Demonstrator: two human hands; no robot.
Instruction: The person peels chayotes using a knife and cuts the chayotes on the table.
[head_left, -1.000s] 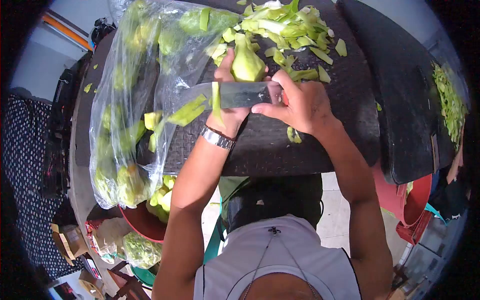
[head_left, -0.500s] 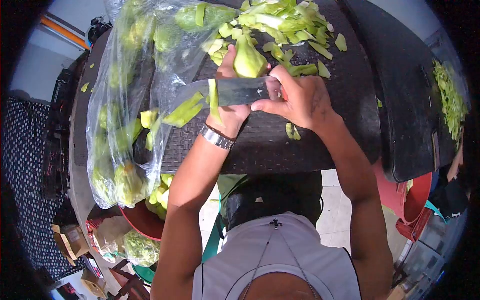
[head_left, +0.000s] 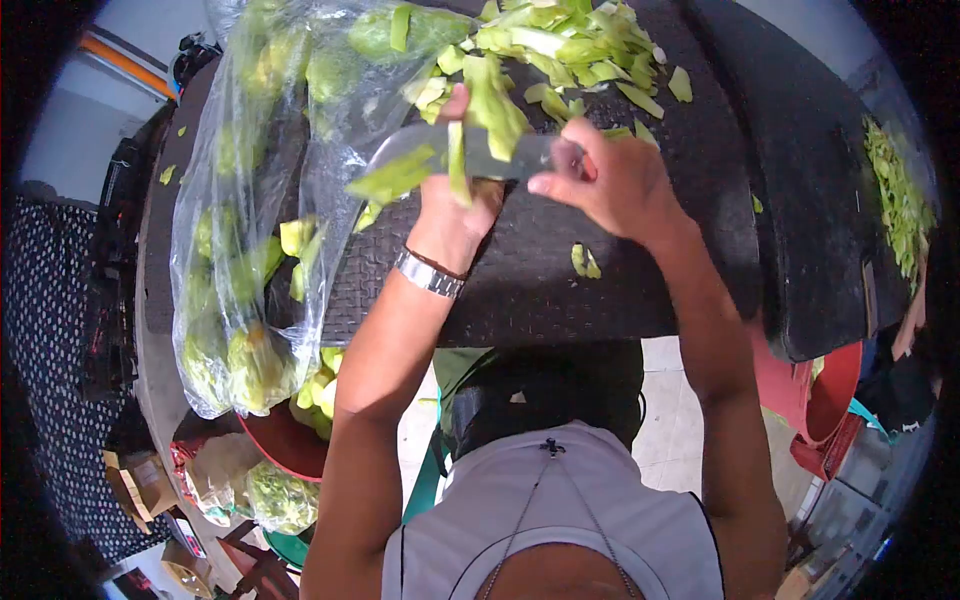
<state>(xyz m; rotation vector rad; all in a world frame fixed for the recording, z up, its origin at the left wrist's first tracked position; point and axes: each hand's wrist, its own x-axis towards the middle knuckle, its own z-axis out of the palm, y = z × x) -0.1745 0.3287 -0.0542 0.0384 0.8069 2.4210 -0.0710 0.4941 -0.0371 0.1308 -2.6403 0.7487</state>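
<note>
My right hand [head_left: 615, 180] is closed round the handle of a wide-bladed knife [head_left: 520, 155], whose blade points left across my left hand. Green peel strips [head_left: 457, 165] cling to the blade. My left hand [head_left: 460, 205], with a metal watch on its wrist, holds a pale green vegetable [head_left: 492, 100] from below; the blade partly hides the hand and the vegetable's lower end. Beyond them lies a heap of green peelings [head_left: 570, 45] on the dark textured table [head_left: 600, 310].
A clear plastic bag [head_left: 330, 150] of green vegetables covers the table's left side. Cut pieces [head_left: 297, 237] lie by it. A black board [head_left: 820, 250] with shreds [head_left: 895, 190] stands at the right. Red tubs [head_left: 285, 445] sit below the table on both sides.
The knife and my right hand have moved slightly up and right, with the blade now over the vegetable's lower part. A strip of peel now hangs along the vegetable.
</note>
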